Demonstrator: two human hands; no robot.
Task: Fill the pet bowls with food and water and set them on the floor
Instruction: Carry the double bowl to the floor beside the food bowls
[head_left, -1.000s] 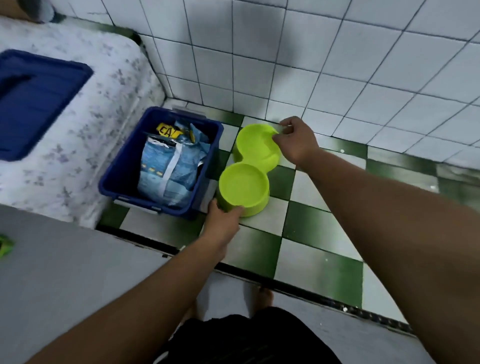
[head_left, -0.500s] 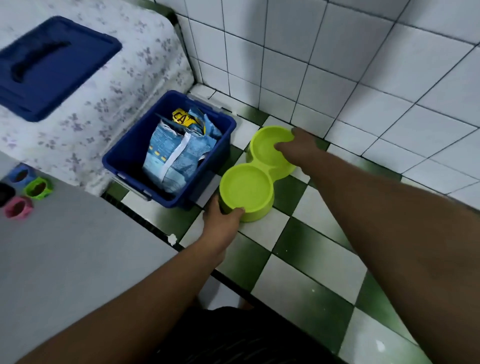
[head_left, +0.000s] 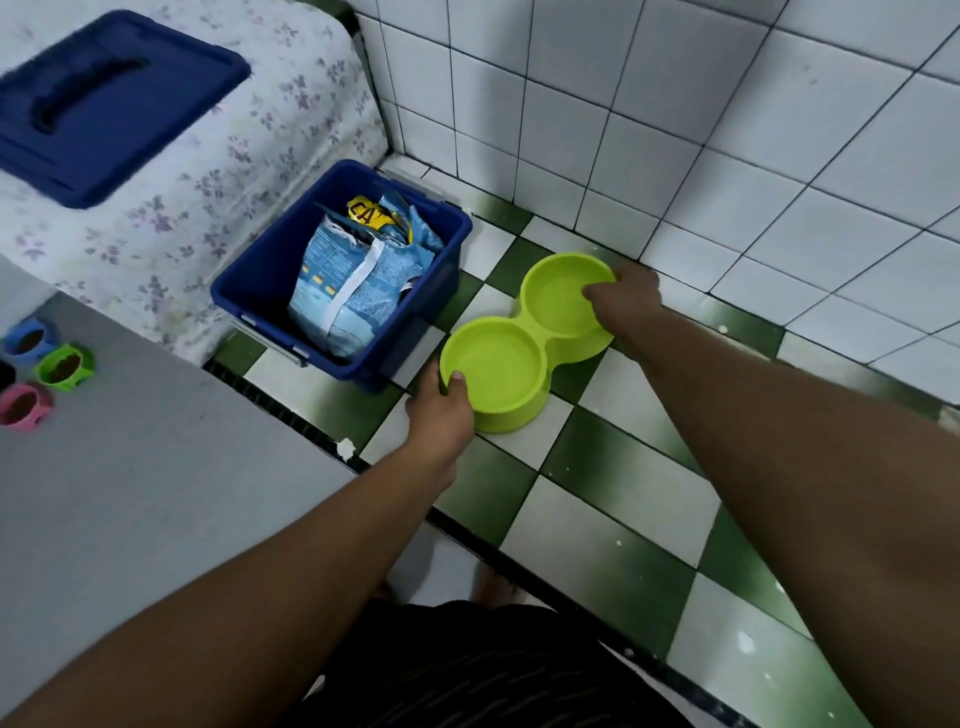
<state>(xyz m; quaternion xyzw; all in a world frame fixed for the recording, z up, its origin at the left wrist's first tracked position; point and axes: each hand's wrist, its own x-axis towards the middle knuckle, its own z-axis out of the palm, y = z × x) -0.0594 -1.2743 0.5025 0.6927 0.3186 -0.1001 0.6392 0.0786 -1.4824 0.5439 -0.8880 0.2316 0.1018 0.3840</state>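
Note:
A lime-green double pet bowl (head_left: 524, 358) sits on the green-and-white checkered floor (head_left: 613, 499) near the tiled wall. Both of its wells look empty. My left hand (head_left: 441, 410) grips the rim of the near well, thumb over the edge. My right hand (head_left: 626, 299) holds the far well's rim, fingers curled inside. A blue bin (head_left: 265, 280) stands to the bowl's left, holding a light-blue cat food bag (head_left: 353, 291) with a yellow label.
The bin's blue lid (head_left: 104, 109) lies on a floral-covered surface (head_left: 218, 171) at the left. Small blue, green and pink cups (head_left: 62, 366) with brown contents sit on a grey surface (head_left: 130, 493). White tiled wall (head_left: 727, 130) runs behind the bowl.
The view has shifted a little, and the small cups show more. My right hand's fingers have curled further over the far rim. The bowl stays on the floor.

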